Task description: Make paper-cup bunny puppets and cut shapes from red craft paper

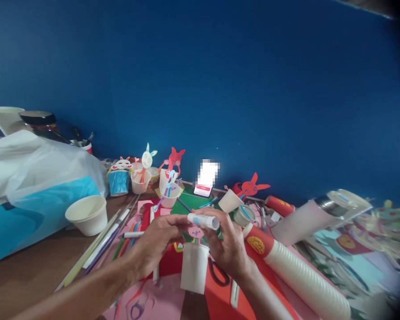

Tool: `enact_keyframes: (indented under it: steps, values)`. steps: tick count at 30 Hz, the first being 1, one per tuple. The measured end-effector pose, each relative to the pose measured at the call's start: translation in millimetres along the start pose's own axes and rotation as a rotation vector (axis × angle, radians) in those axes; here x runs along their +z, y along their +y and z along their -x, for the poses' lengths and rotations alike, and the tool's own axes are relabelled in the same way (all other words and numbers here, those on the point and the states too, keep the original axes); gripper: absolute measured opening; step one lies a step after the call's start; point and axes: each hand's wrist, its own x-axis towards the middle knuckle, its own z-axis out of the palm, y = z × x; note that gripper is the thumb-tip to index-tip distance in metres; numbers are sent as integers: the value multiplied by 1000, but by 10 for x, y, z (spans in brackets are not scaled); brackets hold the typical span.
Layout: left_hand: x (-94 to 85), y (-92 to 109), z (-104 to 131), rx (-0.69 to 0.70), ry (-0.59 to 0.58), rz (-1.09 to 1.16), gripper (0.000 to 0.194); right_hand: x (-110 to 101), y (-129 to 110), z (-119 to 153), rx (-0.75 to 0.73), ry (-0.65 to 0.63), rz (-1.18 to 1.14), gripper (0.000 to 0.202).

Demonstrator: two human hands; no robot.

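Note:
A short white glue stick is held level above a white paper cup. My right hand grips it, fingers closed round its middle and right part. The fingertips of my left hand pinch its left end. Just below the stick, a small pink paper face on thin coloured strips stands up out of the cup. Black-handled scissors lie right of the cup, partly hidden by my right hand.
Paper-animal cups stand behind, with a lit phone. Left are an empty bowl, pens and a plastic bag. A long cup stack and a bottle lie right. Coloured paper covers the table front.

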Motion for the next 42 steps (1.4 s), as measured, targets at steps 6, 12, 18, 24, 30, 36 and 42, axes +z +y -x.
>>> enact_keyframes:
  steps: [6,12,18,24,30,36,42]
  values:
    - [-33,-12,8,20,-6,-29,33,8,-46,0,-24,-38,-8,27]
    - [-52,1,-6,23,0,25,34,-13,-29,1,-15,-27,2,27]
    - [-44,11,-3,4,4,4,40,-19,7,10,25,16,39,24]
    - [-22,-6,8,-6,17,10,25,-6,-3,1,32,37,13,23]
    - [-22,-27,3,-7,9,-15,23,-6,-46,-13,8,12,-10,23]
    - [-29,10,12,-3,-10,10,27,-15,-42,-8,-23,-16,13,25]
    - [-45,0,0,-11,28,42,28,-46,-20,-23,16,-18,35,24]
